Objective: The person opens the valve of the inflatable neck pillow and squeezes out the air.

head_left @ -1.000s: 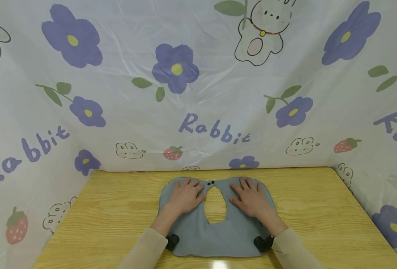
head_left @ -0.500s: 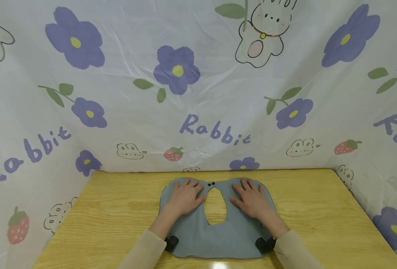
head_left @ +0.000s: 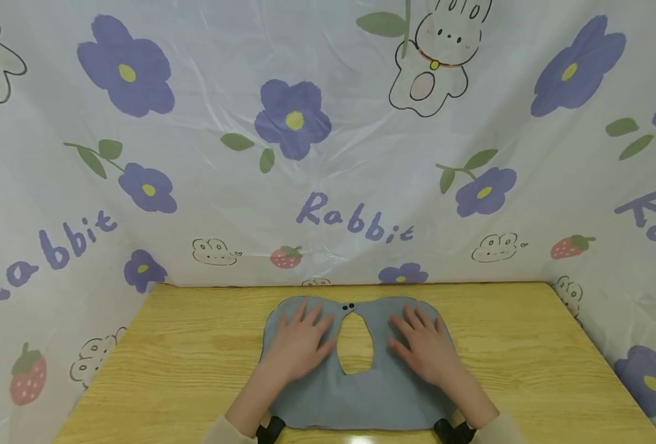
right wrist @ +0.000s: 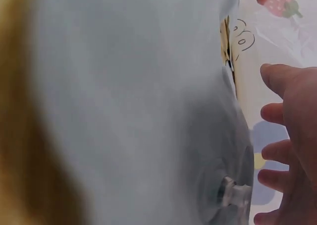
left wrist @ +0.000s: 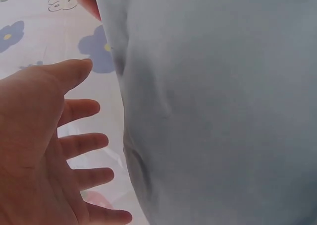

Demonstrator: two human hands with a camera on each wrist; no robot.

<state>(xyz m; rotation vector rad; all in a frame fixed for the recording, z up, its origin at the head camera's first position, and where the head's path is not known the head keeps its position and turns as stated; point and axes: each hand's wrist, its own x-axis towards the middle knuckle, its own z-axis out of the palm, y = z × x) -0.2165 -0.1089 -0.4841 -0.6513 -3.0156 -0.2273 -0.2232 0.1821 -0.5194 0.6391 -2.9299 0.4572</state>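
Note:
A grey inflatable neck pillow (head_left: 355,401) lies flat on the table, its central opening showing wood and two dark snaps (head_left: 348,306) meeting at the far side. Over its left half is my left hand (head_left: 300,345), fingers straight and spread. My right hand (head_left: 430,351) is over the right half, its fingers likewise extended. Both wrist views show the palms raised off the fabric: a gap separates the left fingers (left wrist: 84,143) from the pillow (left wrist: 218,106), and the right fingers (right wrist: 277,150) from it too. A clear valve (right wrist: 233,193) sticks out of the pillow's surface.
The wooden table (head_left: 205,345) extends to both sides of the pillow. Behind it and at the sides hangs a white curtain (head_left: 350,179) printed with flowers, rabbits and strawberries. Black wrist cameras (head_left: 454,430) sit below the hands.
Both hands have lifted off the pillow and come slightly toward me, the right one also a little rightward. The wrist cameras have shifted down and outward. The pillow stays in place.

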